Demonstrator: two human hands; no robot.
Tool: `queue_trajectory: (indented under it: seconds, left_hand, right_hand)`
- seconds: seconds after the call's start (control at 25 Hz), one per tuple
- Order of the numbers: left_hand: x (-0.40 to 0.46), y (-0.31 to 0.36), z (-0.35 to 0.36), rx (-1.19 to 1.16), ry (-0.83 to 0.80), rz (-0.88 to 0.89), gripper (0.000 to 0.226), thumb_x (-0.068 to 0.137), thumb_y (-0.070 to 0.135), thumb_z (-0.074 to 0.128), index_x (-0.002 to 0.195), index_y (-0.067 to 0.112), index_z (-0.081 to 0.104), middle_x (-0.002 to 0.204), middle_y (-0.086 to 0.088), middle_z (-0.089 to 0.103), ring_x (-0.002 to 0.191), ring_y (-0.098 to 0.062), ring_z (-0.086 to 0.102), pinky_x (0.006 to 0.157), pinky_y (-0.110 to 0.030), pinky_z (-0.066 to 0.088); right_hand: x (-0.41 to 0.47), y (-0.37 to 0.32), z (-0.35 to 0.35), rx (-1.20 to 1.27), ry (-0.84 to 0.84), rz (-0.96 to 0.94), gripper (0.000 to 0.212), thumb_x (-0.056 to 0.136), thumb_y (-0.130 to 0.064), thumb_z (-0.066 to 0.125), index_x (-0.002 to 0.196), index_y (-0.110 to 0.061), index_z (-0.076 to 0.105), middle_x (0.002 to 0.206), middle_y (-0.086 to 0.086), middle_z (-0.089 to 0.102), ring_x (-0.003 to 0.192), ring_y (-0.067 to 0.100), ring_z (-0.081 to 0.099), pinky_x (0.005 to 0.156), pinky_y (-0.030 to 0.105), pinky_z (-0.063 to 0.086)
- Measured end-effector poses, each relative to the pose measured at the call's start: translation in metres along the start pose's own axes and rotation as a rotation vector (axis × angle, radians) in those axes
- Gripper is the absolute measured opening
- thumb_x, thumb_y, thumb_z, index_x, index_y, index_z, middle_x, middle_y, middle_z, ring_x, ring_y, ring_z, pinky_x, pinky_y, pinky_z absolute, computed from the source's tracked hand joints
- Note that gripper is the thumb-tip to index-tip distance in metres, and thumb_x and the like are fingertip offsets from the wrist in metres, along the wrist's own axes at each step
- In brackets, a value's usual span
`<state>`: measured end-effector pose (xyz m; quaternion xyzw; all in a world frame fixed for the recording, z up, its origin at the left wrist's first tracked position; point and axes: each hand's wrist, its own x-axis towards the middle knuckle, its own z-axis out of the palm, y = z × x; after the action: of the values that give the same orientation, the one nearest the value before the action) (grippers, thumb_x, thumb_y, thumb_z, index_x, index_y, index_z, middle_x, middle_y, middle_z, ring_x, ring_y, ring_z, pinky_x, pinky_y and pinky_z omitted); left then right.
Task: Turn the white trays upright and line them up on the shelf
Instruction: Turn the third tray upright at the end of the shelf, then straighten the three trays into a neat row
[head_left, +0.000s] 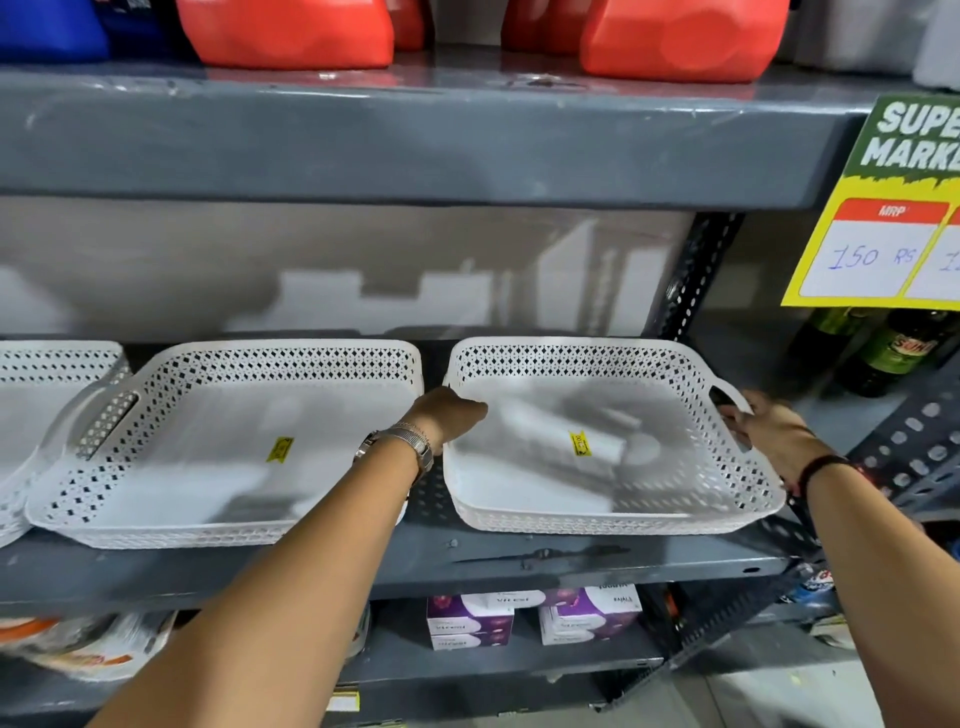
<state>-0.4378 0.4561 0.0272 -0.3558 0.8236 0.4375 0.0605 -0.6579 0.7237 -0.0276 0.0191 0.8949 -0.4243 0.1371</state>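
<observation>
Three white perforated trays lie open side up on the grey shelf (519, 564). The right tray (597, 514) has a yellow sticker inside. My left hand (449, 415) grips its left rim. My right hand (769, 428) holds its right handle. The middle tray (171, 525) sits just left of my left forearm, also with a yellow sticker. A third tray (31, 364) shows partly at the far left, overlapped by the middle tray's handle.
The grey shelf above (415, 145) carries red and blue containers. A yellow price sign (893, 234) hangs at the upper right. Dark bottles (893, 353) stand right of the perforated upright post (696, 275). Purple boxes (530, 616) sit on the shelf below.
</observation>
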Motion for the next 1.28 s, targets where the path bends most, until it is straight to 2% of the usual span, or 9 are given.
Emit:
queue_trajectory:
  seconds: [0.12, 0.2, 0.32, 0.44, 0.6, 0.76, 0.92, 1.08, 1.28]
  left_hand:
    - [-0.003, 0.003, -0.004, 0.143, 0.043, 0.038, 0.051, 0.092, 0.028, 0.044, 0.126, -0.011, 0.049, 0.136, -0.03, 0.049, 0.128, -0.039, 0.047, 0.084, -0.037, 0.051]
    - [-0.007, 0.007, -0.019, 0.23, 0.14, 0.109, 0.052, 0.094, 0.03, 0.043, 0.122, -0.012, 0.053, 0.129, -0.027, 0.057, 0.121, -0.037, 0.053, 0.094, -0.037, 0.046]
    - [-0.009, -0.006, -0.058, 0.157, 0.372, 0.297, 0.038, 0.094, 0.024, 0.045, 0.104, -0.006, 0.066, 0.104, -0.019, 0.067, 0.099, -0.031, 0.061, 0.082, -0.03, 0.044]
    - [-0.003, -0.055, -0.111, 0.151, 0.667, 0.313, 0.027, 0.09, 0.015, 0.05, 0.102, -0.001, 0.068, 0.114, -0.019, 0.069, 0.106, -0.033, 0.063, 0.093, -0.032, 0.046]
    - [-0.014, -0.14, -0.175, 0.221, 0.854, 0.096, 0.035, 0.086, 0.021, 0.056, 0.117, 0.006, 0.061, 0.123, -0.023, 0.062, 0.115, -0.04, 0.057, 0.099, -0.042, 0.046]
    - [-0.024, -0.213, -0.212, 0.327, 0.761, -0.14, 0.068, 0.08, 0.038, 0.066, 0.132, 0.001, 0.044, 0.133, -0.029, 0.049, 0.122, -0.045, 0.048, 0.099, -0.045, 0.042]
    - [-0.015, -0.258, -0.237, 0.218, 0.589, -0.285, 0.096, 0.073, 0.045, 0.071, 0.143, -0.002, 0.023, 0.145, -0.028, 0.036, 0.132, -0.044, 0.038, 0.107, -0.046, 0.038]
    - [0.002, -0.274, -0.239, -0.076, 0.408, -0.263, 0.073, 0.079, 0.032, 0.069, 0.133, -0.005, 0.038, 0.136, -0.024, 0.05, 0.124, -0.039, 0.049, 0.1, -0.041, 0.041]
    - [0.012, -0.275, -0.239, 0.022, 0.387, -0.199, 0.04, 0.082, 0.016, 0.065, 0.114, -0.005, 0.054, 0.12, -0.024, 0.061, 0.107, -0.037, 0.057, 0.079, -0.033, 0.043]
  right_hand:
    - [-0.024, -0.013, -0.001, -0.145, 0.057, -0.063, 0.04, 0.096, -0.014, 0.04, 0.135, -0.012, 0.043, 0.109, 0.017, 0.059, 0.078, 0.03, 0.054, 0.067, 0.035, 0.04]
    - [-0.039, -0.026, 0.001, -0.3, 0.174, -0.156, 0.044, 0.095, -0.015, 0.041, 0.138, -0.008, 0.039, 0.125, 0.026, 0.056, 0.101, 0.039, 0.056, 0.083, 0.04, 0.045]
    - [-0.064, -0.058, 0.026, -0.24, 0.288, -0.35, 0.041, 0.094, -0.013, 0.043, 0.133, -0.002, 0.046, 0.133, 0.029, 0.052, 0.122, 0.041, 0.049, 0.102, 0.039, 0.038]
    - [-0.097, -0.099, 0.088, -0.109, 0.102, -0.509, 0.035, 0.094, -0.017, 0.045, 0.122, 0.001, 0.056, 0.13, 0.023, 0.057, 0.122, 0.032, 0.052, 0.098, 0.028, 0.036]
    - [-0.155, -0.136, 0.166, 0.003, -0.314, -0.336, 0.044, 0.088, -0.052, 0.045, 0.116, -0.02, 0.057, 0.128, 0.01, 0.053, 0.121, 0.021, 0.048, 0.09, 0.026, 0.037]
    - [-0.182, -0.149, 0.21, 0.037, -0.494, -0.163, 0.099, 0.078, -0.058, 0.057, 0.147, -0.005, 0.01, 0.157, 0.008, 0.018, 0.144, 0.025, 0.019, 0.114, 0.034, 0.021]
    - [-0.182, -0.152, 0.235, -0.032, -0.377, -0.129, 0.093, 0.076, -0.044, 0.067, 0.144, -0.001, 0.019, 0.152, 0.014, 0.029, 0.138, 0.031, 0.031, 0.109, 0.037, 0.031]
    - [-0.182, -0.15, 0.246, -0.042, -0.246, -0.142, 0.079, 0.079, -0.026, 0.069, 0.143, -0.006, 0.026, 0.147, 0.017, 0.038, 0.134, 0.034, 0.038, 0.106, 0.039, 0.035]
    - [-0.177, -0.145, 0.251, -0.062, -0.233, -0.093, 0.052, 0.075, -0.016, 0.071, 0.121, -0.002, 0.05, 0.122, 0.02, 0.059, 0.107, 0.033, 0.055, 0.085, 0.037, 0.046]
